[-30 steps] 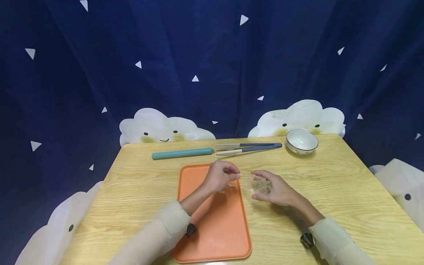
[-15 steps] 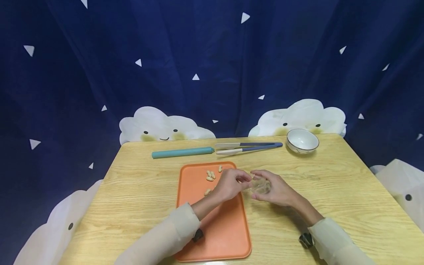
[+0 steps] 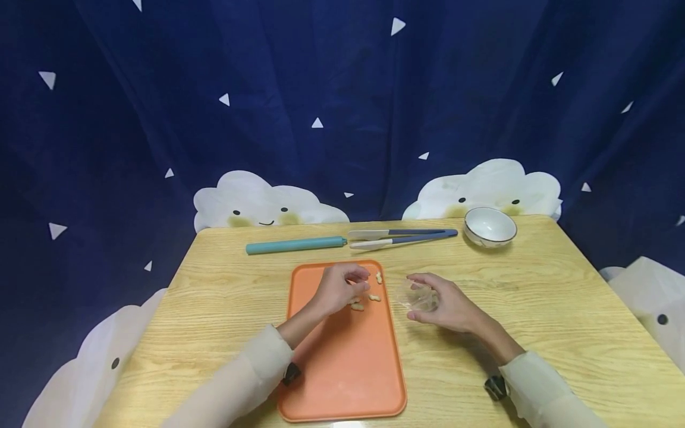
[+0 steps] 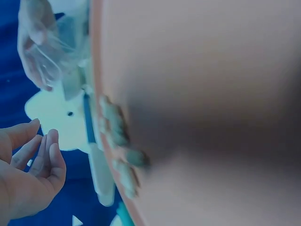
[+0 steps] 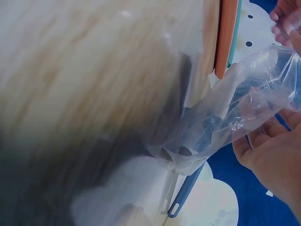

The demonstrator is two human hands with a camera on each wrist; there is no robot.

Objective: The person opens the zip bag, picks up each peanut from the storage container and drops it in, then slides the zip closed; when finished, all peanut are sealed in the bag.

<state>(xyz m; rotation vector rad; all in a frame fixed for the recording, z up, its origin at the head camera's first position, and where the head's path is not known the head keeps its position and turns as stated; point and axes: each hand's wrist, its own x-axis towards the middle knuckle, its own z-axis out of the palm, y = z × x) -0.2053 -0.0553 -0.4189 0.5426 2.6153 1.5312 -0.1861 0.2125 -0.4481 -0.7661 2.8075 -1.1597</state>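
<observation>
My right hand [image 3: 452, 306] holds a clear plastic bag [image 3: 421, 297] just right of the orange tray [image 3: 348, 380], its fingers and thumb curled round it. In the right wrist view the bag [image 5: 244, 103] hangs down long and crinkled, with see-through walls. Over the far part of the tray is my left hand [image 3: 338, 290], fingers loosely bent. The left wrist view shows a gap between the thumb and fingertips of this hand [image 4: 33, 174], with nothing in it. Several unshelled peanuts [image 3: 374, 298] lie on the tray below and beside it; the hand hides some of them from above.
Behind the tray lie a teal rod [image 3: 296, 245] and a pair of tongs [image 3: 407, 238] with blue handles and pale tips. A white bowl [image 3: 489, 226] with a dark rim stands at the back right of the wooden table [image 3: 214, 309]. A blue curtain [image 3: 342, 89] hangs behind.
My left hand went right to the bag's mouth, then back left over the tray. The small pale thing at its fingertips a second ago is no longer there. My right hand stays put.
</observation>
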